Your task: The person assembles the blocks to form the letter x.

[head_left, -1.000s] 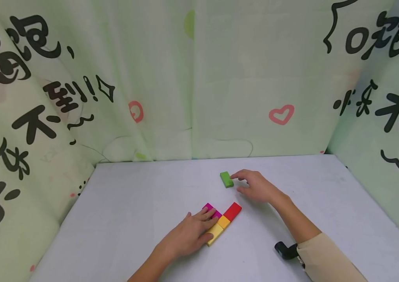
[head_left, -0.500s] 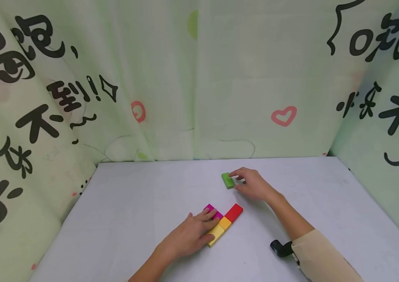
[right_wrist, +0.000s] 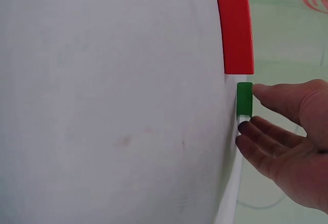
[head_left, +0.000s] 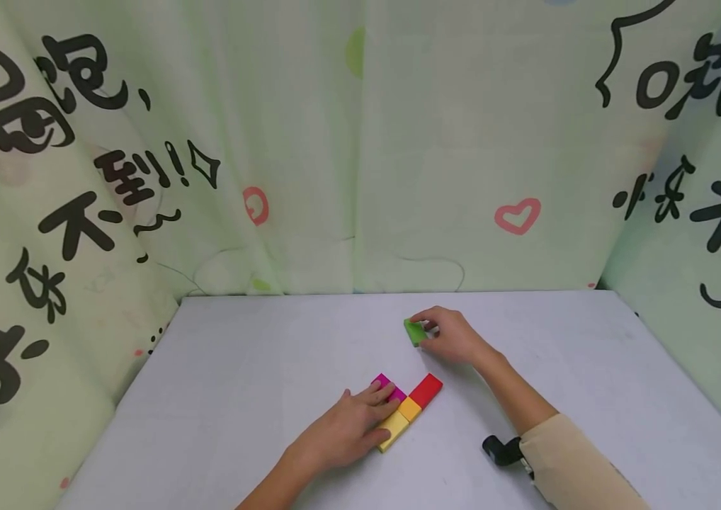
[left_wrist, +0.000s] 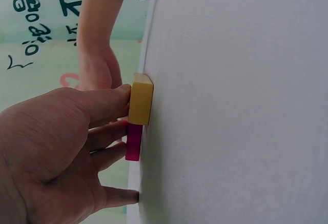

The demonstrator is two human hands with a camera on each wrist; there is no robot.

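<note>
My left hand (head_left: pixel 349 428) lies with extended fingers over a cluster of toy blocks on the white table. Its thumb touches the pale yellow block (head_left: pixel 394 426), and its fingertips rest on the magenta block (head_left: pixel 399 394). An orange square block (head_left: pixel 409 409) joins these, with a red block (head_left: pixel 427 390) running from it toward the upper right. Farther back, my right hand (head_left: pixel 452 336) pinches a green block (head_left: pixel 414 333) by its ends, index finger at the far end and thumb at the near one. In the right wrist view, the thumb meets the green block (right_wrist: pixel 244 98) and the other fingers hang just beyond it.
A white cloth covers the table (head_left: pixel 258 368). Pale green curtains (head_left: pixel 297 177) with black characters and hearts stand behind it and along both sides. A black wrist device (head_left: pixel 502 450) sits by the right sleeve (head_left: pixel 574 460), close over the tabletop.
My right hand has moved slightly left and closed its thumb and index finger around the green block. The left hand stays on the blocks. The head view has shifted a little.
</note>
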